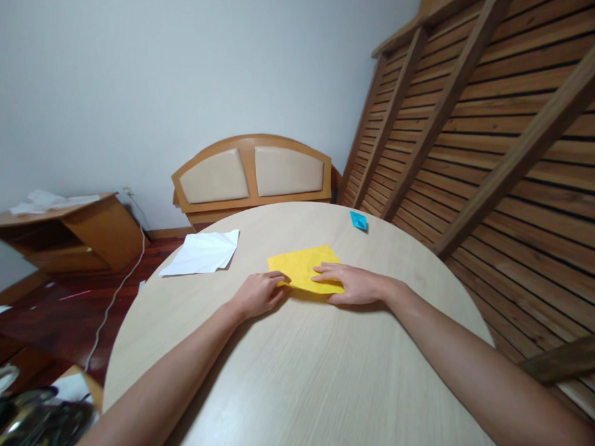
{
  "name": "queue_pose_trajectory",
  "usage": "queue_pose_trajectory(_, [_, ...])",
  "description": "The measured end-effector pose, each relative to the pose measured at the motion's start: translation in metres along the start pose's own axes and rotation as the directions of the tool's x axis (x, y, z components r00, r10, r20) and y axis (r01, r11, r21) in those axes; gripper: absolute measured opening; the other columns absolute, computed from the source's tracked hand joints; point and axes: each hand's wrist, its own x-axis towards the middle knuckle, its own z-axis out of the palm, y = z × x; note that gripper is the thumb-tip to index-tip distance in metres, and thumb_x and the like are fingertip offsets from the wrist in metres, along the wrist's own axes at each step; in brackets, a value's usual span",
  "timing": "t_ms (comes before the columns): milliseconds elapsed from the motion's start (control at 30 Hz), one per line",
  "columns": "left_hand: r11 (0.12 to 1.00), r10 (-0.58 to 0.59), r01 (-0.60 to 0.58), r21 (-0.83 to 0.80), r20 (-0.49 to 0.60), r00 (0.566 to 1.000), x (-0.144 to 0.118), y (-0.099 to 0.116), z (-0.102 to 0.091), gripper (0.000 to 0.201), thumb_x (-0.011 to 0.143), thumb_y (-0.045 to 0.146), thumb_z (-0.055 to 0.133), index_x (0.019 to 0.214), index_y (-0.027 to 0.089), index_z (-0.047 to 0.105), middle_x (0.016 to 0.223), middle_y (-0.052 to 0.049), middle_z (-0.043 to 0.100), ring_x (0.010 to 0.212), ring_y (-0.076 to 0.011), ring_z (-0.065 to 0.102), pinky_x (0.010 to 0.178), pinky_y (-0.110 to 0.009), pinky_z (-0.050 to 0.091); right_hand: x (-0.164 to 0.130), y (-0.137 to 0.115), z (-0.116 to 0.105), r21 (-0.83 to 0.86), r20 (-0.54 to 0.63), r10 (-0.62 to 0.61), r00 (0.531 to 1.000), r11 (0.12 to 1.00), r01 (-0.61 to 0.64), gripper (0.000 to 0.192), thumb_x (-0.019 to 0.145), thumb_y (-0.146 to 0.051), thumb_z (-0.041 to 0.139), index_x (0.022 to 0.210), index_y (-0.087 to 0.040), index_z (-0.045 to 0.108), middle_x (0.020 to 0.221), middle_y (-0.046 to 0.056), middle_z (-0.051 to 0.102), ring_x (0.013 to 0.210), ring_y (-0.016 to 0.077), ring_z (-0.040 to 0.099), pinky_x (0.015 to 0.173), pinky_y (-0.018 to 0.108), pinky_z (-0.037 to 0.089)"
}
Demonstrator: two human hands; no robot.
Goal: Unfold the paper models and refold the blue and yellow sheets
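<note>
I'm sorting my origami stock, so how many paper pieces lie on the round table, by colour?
Yellow paper, under the fingers of both the left hand and the right hand: 1
White paper, creased, at the table's left edge: 1
Blue paper, small and folded, at the far side: 1
Total: 3

Open tabletop [294, 381] all round the yellow sheet [304, 265]

White paper [203, 252] is lying far left, a small blue piece [358, 220] is sitting near the far edge; bare wood is stretching between them.
</note>
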Motion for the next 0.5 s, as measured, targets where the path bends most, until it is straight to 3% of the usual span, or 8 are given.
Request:
queue_pose_trajectory(167, [0.990,-0.144,0.144,-0.015,-0.019,0.989,0.001,-0.005,-0.001,0.031,0.097,0.031,0.044,0.101,0.019,0.072,0.097,-0.009,0.075,0.083,-0.0200,0.070,0.075,-0.029,0.052,-0.005,0.009,-0.013,0.191,0.007,0.020,1.000,0.981,-0.021,0.056,0.084,-0.039,0.065,0.138,-0.024,0.060,0.150,0.007,0.051,0.139,0.0304,0.045,0.120,0.049,0.028])
queue_pose_trajectory(300, [0.970,-0.241,0.238,-0.056,-0.055,0.969,0.003,-0.008,0.000,0.030,0.097,0.032,0.045,0.094,0.016,0.071,0.082,-0.008,0.073,0.069,-0.0173,0.065,0.063,-0.026,0.045,-0.012,0.020,-0.023,0.402,-0.018,0.045,0.999,0.915,-0.034,0.047,0.087,-0.043,0.064,0.131,-0.025,0.064,0.140,0.007,0.061,0.130,0.0280,0.054,0.116,0.047,0.035])
queue_pose_trajectory(400, [0.944,-0.321,0.313,-0.101,-0.078,0.944,0.004,-0.010,0.003,0.033,0.097,0.034,0.045,0.088,0.015,0.069,0.073,-0.006,0.070,0.059,-0.0157,0.059,0.055,-0.026,0.038,-0.012,0.028,-0.021,0.544,-0.035,0.025,0.999,0.839,-0.002,0.042,0.090,-0.044,0.061,0.127,-0.024,0.066,0.130,0.007,0.067,0.121,0.0247,0.061,0.109,0.043,0.044])
queue_pose_trajectory(500, [0.922,-0.379,0.367,-0.126,-0.091,0.921,0.005,-0.012,0.005,0.036,0.098,0.036,0.043,0.078,0.015,0.066,0.063,-0.004,0.065,0.054,-0.0149,0.054,0.052,-0.026,0.031,-0.004,0.036,-0.010,0.556,-0.094,0.081,0.992,0.831,-0.015,0.039,0.090,-0.043,0.062,0.119,-0.018,0.067,0.119,0.010,0.072,0.110,0.0246,0.066,0.102,0.043,0.050])
